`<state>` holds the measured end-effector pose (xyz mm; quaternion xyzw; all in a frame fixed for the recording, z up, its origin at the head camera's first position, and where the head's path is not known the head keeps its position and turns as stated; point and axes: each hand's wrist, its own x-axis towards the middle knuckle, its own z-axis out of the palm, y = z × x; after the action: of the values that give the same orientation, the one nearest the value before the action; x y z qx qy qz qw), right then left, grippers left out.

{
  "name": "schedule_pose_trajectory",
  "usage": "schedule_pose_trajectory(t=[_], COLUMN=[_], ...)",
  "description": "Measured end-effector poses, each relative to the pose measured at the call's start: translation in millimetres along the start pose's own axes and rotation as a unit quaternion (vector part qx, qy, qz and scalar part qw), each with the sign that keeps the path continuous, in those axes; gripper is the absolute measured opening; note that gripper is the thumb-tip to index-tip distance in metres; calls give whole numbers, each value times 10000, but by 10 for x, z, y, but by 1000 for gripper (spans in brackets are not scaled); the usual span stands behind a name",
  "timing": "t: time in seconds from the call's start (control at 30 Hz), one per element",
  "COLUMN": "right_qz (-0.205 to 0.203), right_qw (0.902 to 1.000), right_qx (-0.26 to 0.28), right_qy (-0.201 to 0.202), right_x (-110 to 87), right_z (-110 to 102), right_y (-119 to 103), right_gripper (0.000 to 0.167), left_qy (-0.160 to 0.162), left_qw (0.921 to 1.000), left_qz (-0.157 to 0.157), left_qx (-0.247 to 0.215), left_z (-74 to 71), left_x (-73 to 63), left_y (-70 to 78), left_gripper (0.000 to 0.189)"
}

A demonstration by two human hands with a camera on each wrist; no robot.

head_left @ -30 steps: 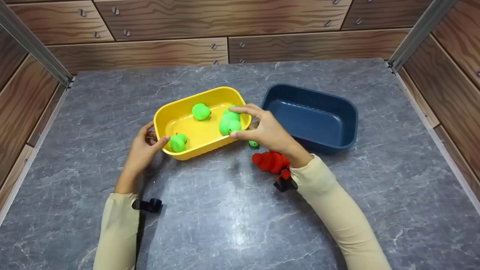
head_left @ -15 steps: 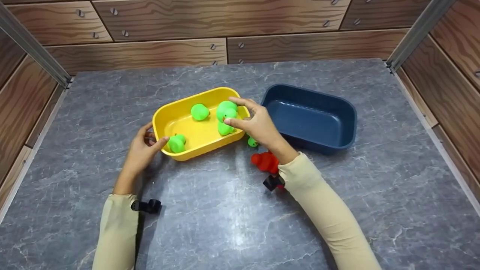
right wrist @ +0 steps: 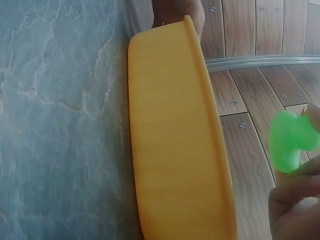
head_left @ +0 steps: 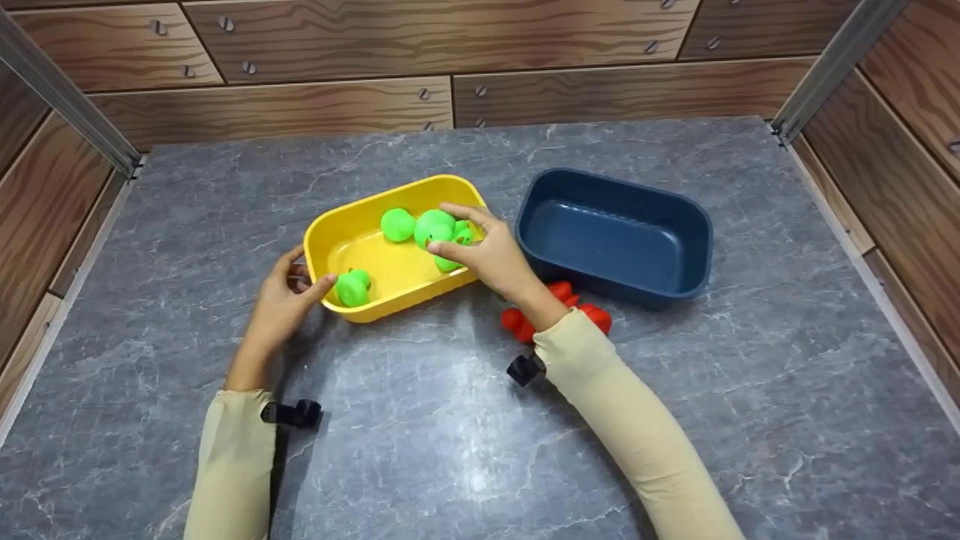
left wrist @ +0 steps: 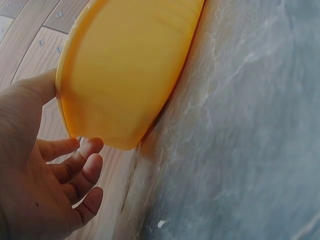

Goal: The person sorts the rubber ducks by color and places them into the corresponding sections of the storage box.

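My left hand grips the left end of a yellow tub, thumb over the rim and fingers outside. In the left wrist view, its fingers curl beside the tub wall. My right hand pinches a green rubber duck between thumb and fingers, over the tub's right half. The right wrist view shows this duck raised beyond the tub's rim. Other green ducks lie in the tub: one at the back, another near the left end, and one partly hidden below the right hand.
A dark blue tub stands to the right of the yellow one. Red rubber toys lie on the grey marbled tabletop, partly covered by the right wrist. Wood-patterned panels border the table.
The right hand has moved left over the yellow tub, lifting the duck and carrying it closer to the back duck. The left hand keeps its grip on the tub.
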<state>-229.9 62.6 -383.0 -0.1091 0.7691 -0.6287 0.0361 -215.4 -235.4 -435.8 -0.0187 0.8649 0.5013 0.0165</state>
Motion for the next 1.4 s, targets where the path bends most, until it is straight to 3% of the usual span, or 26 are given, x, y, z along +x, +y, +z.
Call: schedule_pose_trajectory(t=[0.27, 0.63, 1.0, 1.4], right_qz=[-48, 223, 320, -96], right_qw=[9999, 9995, 9994, 9981], right_qx=[49, -150, -114, -498], right_qy=[135, 182, 28, -356], right_x=[27, 89, 136, -76], right_z=[118, 161, 189, 99], right_y=[21, 34, 110, -74], right_gripper=[59, 59, 62, 66], left_qy=[-10, -24, 0, -71], left_qw=[10000, 10000, 10000, 9999], left_qz=[-79, -26, 12, -90], left_qx=[-4, -60, -29, -78], left_z=[6, 6, 5, 2], left_x=[-1, 12, -1, -8], left_y=[-7, 17, -12, 15], left_gripper=[73, 73, 72, 75])
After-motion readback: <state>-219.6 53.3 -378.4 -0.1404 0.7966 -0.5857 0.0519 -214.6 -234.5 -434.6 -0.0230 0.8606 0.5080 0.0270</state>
